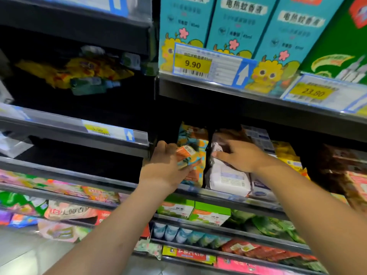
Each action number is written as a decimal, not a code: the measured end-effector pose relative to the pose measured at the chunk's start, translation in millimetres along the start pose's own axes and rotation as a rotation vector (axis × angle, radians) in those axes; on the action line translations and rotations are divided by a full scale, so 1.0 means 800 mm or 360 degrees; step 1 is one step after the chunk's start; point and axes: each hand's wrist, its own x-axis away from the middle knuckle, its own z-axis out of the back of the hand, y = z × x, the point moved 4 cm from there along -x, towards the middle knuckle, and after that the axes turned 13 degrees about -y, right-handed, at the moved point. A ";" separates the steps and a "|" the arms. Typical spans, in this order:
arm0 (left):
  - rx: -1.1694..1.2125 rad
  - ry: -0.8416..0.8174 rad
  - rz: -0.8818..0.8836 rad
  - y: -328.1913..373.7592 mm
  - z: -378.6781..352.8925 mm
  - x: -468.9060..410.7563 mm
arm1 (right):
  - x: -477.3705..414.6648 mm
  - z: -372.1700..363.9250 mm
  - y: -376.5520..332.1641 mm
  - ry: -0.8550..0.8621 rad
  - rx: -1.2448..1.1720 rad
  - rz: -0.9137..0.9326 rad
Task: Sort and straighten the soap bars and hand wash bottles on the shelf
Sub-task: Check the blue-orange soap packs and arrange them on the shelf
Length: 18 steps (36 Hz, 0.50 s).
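**Both hands on packs at the shelf's front edge**

Gripping with curled fingers, the left hand [165,165] held a small orange pack [185,153] whose barcode label faced up. It held the pack just above the front edge of the shelf [218,196], near that shelf's left end. The pack sat against a row of teal and orange packs [191,135] that stood upright behind it.

The right hand [241,155] lay on top of a white pack [228,178] just to the right. Its thumb pointed left and its fingers [228,148] reached over the pack's upper end. Whether they clasped the pack or only pressed on it could not be told. The white pack leaned back, its lower end at the shelf's front edge and a barcode showing on its face. Yellow packs [286,153] stood further right on the same shelf, beyond the right wrist.

On the shelf above, tall blue boxes [238,22] stood side by side with a green box [337,46] at their right. A yellow price tag [192,64] reading 9.90 was clipped to that shelf's front edge. A second tag [312,92], near the right end, read 23.80.

Below the hands, green and white boxes [198,212] sat at the front of the next shelf down. In the dark bay to the left, a green bottle [89,87] lay on its side among yellow bags [59,74].
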 end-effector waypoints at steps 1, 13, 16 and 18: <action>-0.0017 -0.0009 0.0033 0.000 -0.003 0.000 | -0.006 0.002 -0.004 0.0033 0.0054 0.0026; 0.0074 -0.0057 0.0085 0.004 0.001 0.007 | -0.047 0.026 -0.053 0.0126 0.0096 -0.0031; 0.0089 -0.0027 0.0068 0.005 0.001 0.009 | -0.055 0.024 -0.055 0.0048 -0.0037 -0.0021; 0.0069 0.0000 0.0059 0.005 -0.001 0.009 | -0.060 0.019 -0.055 -0.0011 -0.0095 -0.0022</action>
